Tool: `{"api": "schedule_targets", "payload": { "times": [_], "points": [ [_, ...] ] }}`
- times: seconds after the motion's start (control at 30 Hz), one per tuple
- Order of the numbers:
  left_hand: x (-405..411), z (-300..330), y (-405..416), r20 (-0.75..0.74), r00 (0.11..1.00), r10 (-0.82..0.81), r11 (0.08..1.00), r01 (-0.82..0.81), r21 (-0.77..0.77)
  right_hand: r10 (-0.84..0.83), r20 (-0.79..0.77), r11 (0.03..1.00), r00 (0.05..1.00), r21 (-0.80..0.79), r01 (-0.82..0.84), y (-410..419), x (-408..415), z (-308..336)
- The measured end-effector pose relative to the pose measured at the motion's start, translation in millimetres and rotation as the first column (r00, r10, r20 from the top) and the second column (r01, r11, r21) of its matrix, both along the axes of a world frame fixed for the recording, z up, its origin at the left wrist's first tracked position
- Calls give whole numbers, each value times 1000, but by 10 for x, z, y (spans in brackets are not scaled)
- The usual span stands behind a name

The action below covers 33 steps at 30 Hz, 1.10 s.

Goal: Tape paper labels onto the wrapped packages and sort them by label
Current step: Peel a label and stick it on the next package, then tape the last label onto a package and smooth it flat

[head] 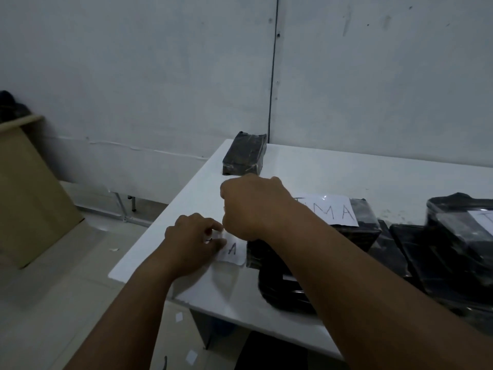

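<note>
Paper label (231,251): white slip, a hand-drawn "A" showing, lying on the white table (306,169) near its front-left corner, just left of a black wrapped package (262,256).
Left hand (190,240): fingers curled, pinching the label's left end.
Right hand (252,206): clenched above the label — what it holds cannot be made out.
Labelled package (365,225): black, glossy wrap, white sheet reading "MA" on top.
Far package (245,154): 1 black bundle, alone at the table's back corner.

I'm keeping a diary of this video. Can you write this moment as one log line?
step: taping label | left hand: pinching paper label | right hand: curled above it, contents hidden | labelled package: beside | unlabelled package: far corner
</note>
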<state>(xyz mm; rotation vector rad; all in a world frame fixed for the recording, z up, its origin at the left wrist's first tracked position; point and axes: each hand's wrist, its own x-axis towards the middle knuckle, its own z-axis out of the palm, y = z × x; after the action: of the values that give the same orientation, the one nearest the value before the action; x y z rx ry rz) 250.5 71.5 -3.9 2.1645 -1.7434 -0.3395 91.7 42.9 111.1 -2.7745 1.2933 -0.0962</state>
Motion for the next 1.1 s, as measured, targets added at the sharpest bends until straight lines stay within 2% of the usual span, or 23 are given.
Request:
{"api": "schedule_targets", "payload": {
  "times": [0.1, 0.33, 0.53, 0.7, 0.87, 0.97, 1.1],
  "points": [
    [33, 7, -30, -21, 999, -35, 999, 35, 7, 1, 3, 999, 1000, -35, -1, -4, -7, -40],
    [8, 121, -46, -37, 996, -86, 996, 87, 31, -4, 47, 1000, 999, 11, 3, -13, -21, -18],
    [52, 375, 71, -224, 959, -174, 980, 190, 53, -25, 60, 997, 998, 75, 21, -87, -42, -12],
    [-21, 541, 77, -150, 959, -240, 966, 251, 60, -16, 51, 988, 999, 152, 8, -153, -77, -7],
    [-102, 636, 72, -94, 972, -215, 972, 222, 74, 59, -31, 986, 998, 161, -53, -207, -183, 20],
    [-129, 676, 64, -109, 973, -203, 974, 213, 82, 82, -134, 990, 988, 129, -65, -217, -235, -13],
    [-185, 722, 88, -105, 970, -219, 965, 231, 120, 89, -143, 989, 986, 127, -70, -220, -247, -27]
  ]
}}
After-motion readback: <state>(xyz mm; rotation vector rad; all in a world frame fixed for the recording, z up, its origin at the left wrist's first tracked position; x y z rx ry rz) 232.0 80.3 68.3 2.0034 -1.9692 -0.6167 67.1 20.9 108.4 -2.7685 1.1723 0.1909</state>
